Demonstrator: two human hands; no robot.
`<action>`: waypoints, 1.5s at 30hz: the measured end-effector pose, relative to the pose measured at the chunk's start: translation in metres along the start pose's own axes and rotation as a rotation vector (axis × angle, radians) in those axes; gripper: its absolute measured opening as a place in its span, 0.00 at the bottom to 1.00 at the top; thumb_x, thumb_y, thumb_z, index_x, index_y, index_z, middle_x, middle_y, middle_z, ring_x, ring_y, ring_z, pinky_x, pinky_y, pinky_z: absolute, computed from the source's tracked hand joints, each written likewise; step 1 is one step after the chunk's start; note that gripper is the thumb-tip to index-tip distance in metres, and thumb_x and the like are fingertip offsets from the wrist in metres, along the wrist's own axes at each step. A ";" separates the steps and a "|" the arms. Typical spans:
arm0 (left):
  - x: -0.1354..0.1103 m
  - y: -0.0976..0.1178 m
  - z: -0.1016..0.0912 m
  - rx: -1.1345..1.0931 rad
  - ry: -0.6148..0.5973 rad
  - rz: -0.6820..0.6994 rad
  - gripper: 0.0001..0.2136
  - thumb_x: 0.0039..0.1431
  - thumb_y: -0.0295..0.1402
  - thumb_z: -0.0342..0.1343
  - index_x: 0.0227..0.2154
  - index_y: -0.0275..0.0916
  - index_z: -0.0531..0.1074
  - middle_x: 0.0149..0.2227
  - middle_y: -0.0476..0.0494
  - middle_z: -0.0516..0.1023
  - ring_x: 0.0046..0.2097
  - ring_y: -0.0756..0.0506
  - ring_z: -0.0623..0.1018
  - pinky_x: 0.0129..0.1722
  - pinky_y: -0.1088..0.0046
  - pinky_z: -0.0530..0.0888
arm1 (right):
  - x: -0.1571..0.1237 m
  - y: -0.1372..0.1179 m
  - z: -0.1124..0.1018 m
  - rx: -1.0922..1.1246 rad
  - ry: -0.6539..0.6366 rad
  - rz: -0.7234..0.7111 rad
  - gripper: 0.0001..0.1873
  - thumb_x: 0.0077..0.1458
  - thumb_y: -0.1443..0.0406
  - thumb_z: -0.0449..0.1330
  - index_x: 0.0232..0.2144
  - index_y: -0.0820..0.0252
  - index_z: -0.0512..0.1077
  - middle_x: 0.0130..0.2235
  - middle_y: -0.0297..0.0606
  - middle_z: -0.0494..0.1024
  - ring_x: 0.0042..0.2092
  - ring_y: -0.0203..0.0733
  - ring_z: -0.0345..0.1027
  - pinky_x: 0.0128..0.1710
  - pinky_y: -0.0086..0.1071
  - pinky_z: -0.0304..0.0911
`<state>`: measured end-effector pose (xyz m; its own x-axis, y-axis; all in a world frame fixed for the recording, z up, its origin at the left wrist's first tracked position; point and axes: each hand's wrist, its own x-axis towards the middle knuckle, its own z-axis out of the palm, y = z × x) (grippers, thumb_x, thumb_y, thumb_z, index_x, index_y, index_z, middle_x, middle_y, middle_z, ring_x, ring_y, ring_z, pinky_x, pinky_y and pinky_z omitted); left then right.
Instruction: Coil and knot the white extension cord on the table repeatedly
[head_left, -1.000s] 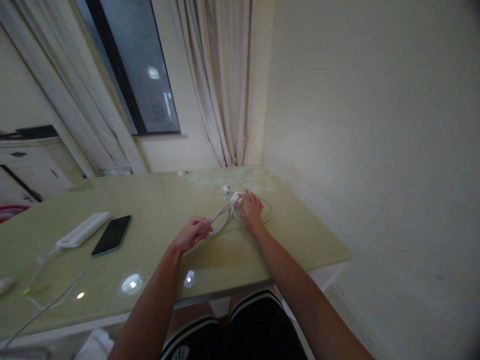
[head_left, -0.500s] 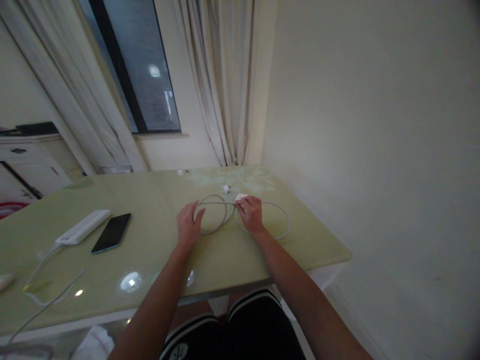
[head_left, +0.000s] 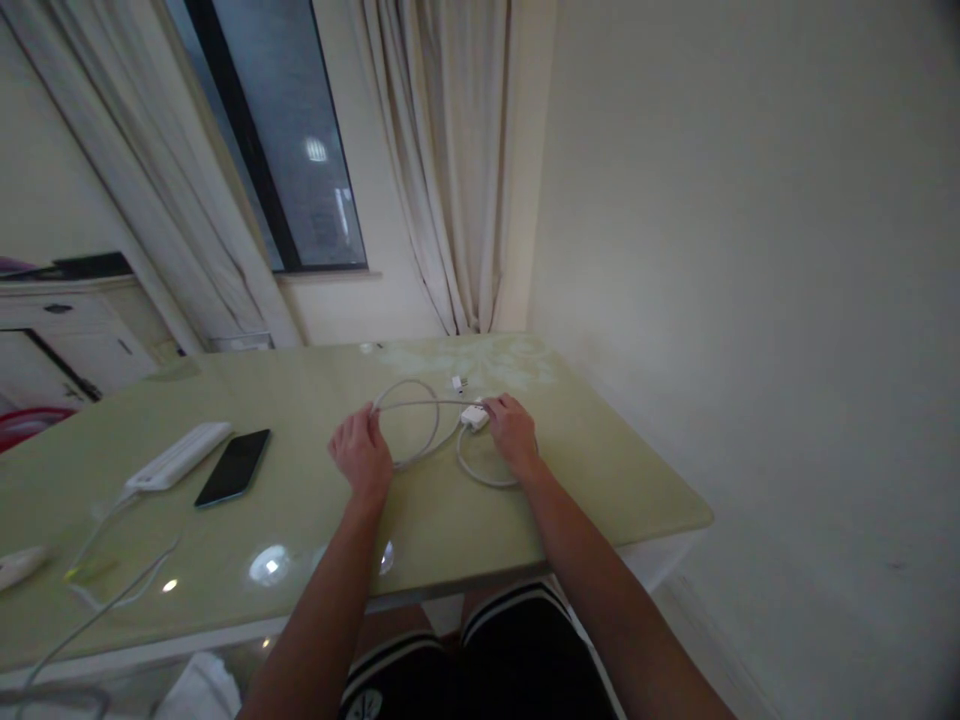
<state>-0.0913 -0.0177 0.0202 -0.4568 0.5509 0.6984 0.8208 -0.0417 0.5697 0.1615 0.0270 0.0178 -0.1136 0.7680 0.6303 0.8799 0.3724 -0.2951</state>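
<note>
- Here's the long pale flexible cable (head_left: 427, 403), mid-surface at 12 o'clock from the body, one strand spanning both hands above the glossy pale-green surface (head_left: 615, 480).
- Bare left hand (head_left: 363, 452), at about 8 o'clock from the block-shaped white plastic connector (head_left: 475, 415): its grip is closed around the cable, thumb and fingers together at the left bend.
- Bare right hand (head_left: 512, 428), at 3 o'clock: fingertips clamped on the strand, right beside the connector; whether they press the connector too, I can't tell.
- Good handling here, I'd judge, means a light pinch and a level pull: straight, without a hard crease at that left bend.
- One round loop sits at 9 o'clock from the connector, another at 5, partly hidden by the right arm; wide, even curves should prevent twisting.
- Watch the small white plastic plug (head_left: 460, 384), lying apart at 11 o'clock: best left outside the loops, or it could snag.
- The flat black phone (head_left: 234, 467) lies at 9 o'clock from the left hand, well apart, so there's elbow room.
</note>
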 end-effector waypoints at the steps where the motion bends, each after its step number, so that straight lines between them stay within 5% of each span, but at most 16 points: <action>1: -0.002 0.003 -0.001 -0.009 -0.005 0.048 0.17 0.72 0.40 0.43 0.52 0.42 0.74 0.51 0.36 0.79 0.56 0.38 0.74 0.60 0.57 0.61 | -0.001 -0.001 0.000 0.013 0.013 -0.019 0.14 0.69 0.67 0.53 0.47 0.52 0.78 0.41 0.43 0.77 0.44 0.47 0.69 0.43 0.36 0.60; 5: -0.016 0.020 0.000 -0.106 -0.108 0.274 0.15 0.72 0.38 0.46 0.51 0.47 0.75 0.54 0.40 0.78 0.63 0.39 0.69 0.67 0.52 0.50 | -0.009 -0.024 -0.001 0.022 0.020 -0.179 0.15 0.69 0.67 0.52 0.51 0.52 0.77 0.43 0.44 0.78 0.46 0.47 0.68 0.45 0.36 0.62; 8: -0.025 0.028 0.007 -0.151 -0.281 0.389 0.14 0.70 0.37 0.48 0.50 0.50 0.78 0.47 0.40 0.81 0.57 0.38 0.73 0.66 0.53 0.51 | -0.013 -0.043 0.001 0.009 -0.034 -0.338 0.15 0.69 0.68 0.52 0.47 0.54 0.78 0.43 0.43 0.79 0.47 0.47 0.69 0.48 0.36 0.61; 10: -0.026 0.026 0.011 -0.118 -0.316 0.390 0.15 0.71 0.37 0.47 0.50 0.51 0.79 0.44 0.39 0.81 0.51 0.38 0.74 0.64 0.53 0.52 | -0.013 -0.047 0.004 0.010 -0.047 -0.317 0.14 0.69 0.67 0.52 0.45 0.54 0.78 0.43 0.43 0.79 0.47 0.46 0.69 0.48 0.35 0.61; 15: -0.008 0.002 0.014 0.089 -0.128 0.179 0.19 0.72 0.41 0.43 0.50 0.44 0.78 0.43 0.35 0.79 0.49 0.36 0.73 0.60 0.52 0.56 | -0.006 -0.026 0.008 0.154 -0.101 0.031 0.09 0.68 0.64 0.57 0.40 0.55 0.78 0.40 0.39 0.79 0.38 0.42 0.71 0.37 0.31 0.60; 19: 0.003 -0.011 0.013 0.133 -0.051 0.125 0.19 0.72 0.42 0.43 0.49 0.41 0.77 0.44 0.35 0.80 0.50 0.37 0.74 0.60 0.54 0.59 | -0.004 -0.019 0.011 0.372 -0.157 -0.015 0.10 0.67 0.63 0.58 0.37 0.58 0.79 0.36 0.37 0.79 0.39 0.40 0.72 0.40 0.29 0.62; 24: -0.010 0.012 0.011 -0.001 -0.064 0.475 0.13 0.72 0.37 0.48 0.46 0.44 0.77 0.47 0.42 0.82 0.54 0.42 0.76 0.67 0.56 0.54 | -0.013 -0.039 0.015 0.445 -0.109 -0.092 0.12 0.69 0.61 0.56 0.47 0.53 0.79 0.41 0.38 0.78 0.42 0.40 0.72 0.43 0.28 0.63; 29: -0.024 0.035 0.011 -0.080 -0.131 0.732 0.11 0.70 0.34 0.51 0.48 0.44 0.77 0.44 0.44 0.83 0.49 0.44 0.78 0.66 0.60 0.57 | -0.017 -0.049 0.017 0.527 -0.087 -0.147 0.13 0.68 0.60 0.55 0.41 0.57 0.79 0.39 0.41 0.78 0.40 0.41 0.71 0.42 0.30 0.63; 33: -0.019 0.022 0.017 -0.006 -0.130 0.574 0.12 0.71 0.36 0.49 0.46 0.43 0.78 0.40 0.40 0.81 0.44 0.41 0.76 0.54 0.61 0.64 | -0.018 -0.050 0.022 0.771 -0.167 -0.085 0.12 0.64 0.62 0.58 0.47 0.58 0.77 0.36 0.38 0.79 0.36 0.40 0.71 0.40 0.31 0.64; 39: 0.003 -0.009 0.016 0.027 0.057 0.040 0.16 0.72 0.39 0.45 0.48 0.39 0.77 0.43 0.36 0.78 0.48 0.37 0.74 0.52 0.58 0.62 | -0.022 -0.056 0.031 0.968 -0.387 0.057 0.15 0.61 0.62 0.60 0.50 0.60 0.71 0.31 0.33 0.79 0.29 0.36 0.70 0.32 0.27 0.63; 42: 0.009 -0.016 0.012 -0.004 0.199 -0.132 0.17 0.71 0.40 0.45 0.49 0.40 0.76 0.44 0.35 0.78 0.50 0.36 0.74 0.54 0.56 0.61 | -0.020 -0.056 0.027 0.980 -0.318 0.034 0.16 0.62 0.60 0.59 0.50 0.57 0.69 0.33 0.33 0.81 0.32 0.37 0.72 0.34 0.28 0.63; 45: 0.007 -0.016 0.009 -0.056 0.234 -0.074 0.16 0.71 0.41 0.45 0.47 0.39 0.76 0.43 0.36 0.80 0.49 0.37 0.75 0.54 0.56 0.62 | -0.018 -0.053 0.022 0.963 -0.176 0.000 0.14 0.66 0.59 0.55 0.51 0.56 0.70 0.34 0.34 0.82 0.35 0.38 0.74 0.39 0.29 0.64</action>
<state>-0.1044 -0.0060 0.0122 -0.5870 0.3462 0.7318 0.7649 -0.0587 0.6414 0.1065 0.0051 0.0066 -0.2493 0.8057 0.5373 0.1356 0.5784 -0.8044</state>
